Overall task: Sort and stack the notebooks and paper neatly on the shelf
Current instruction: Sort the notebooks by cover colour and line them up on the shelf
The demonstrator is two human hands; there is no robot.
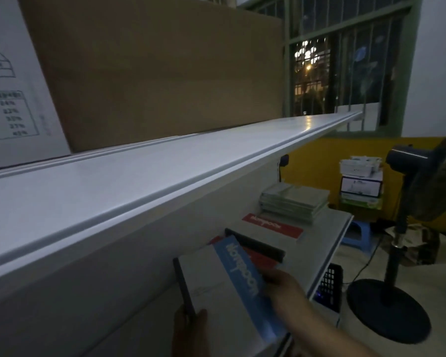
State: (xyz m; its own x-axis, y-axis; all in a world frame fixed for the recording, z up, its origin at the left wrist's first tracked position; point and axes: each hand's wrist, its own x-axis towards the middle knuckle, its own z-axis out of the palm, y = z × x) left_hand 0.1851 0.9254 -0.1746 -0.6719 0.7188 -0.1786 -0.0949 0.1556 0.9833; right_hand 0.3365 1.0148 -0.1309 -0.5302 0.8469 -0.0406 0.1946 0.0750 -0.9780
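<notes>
The grey and blue notebook is held up in both hands just in front of the lower shelf, tilted, with its blue band running along the right side and its dark spine to the left. The left hand holds the bottom left corner by the spine, thumb laid against the cover, though the dim light hides the other fingers. The right hand grips the right edge, its fingers curled behind the cover.

On the lower shelf, just beyond the held notebook, lies a dark-edged red notebook. Farther along lies a grey notebook with a red band, and past it a stack of pale green notebooks near the shelf's far end.

Above, a long white upper shelf carries a big cardboard box. To the right stand a pedestal fan and a blue stool on the floor, below a barred window.
</notes>
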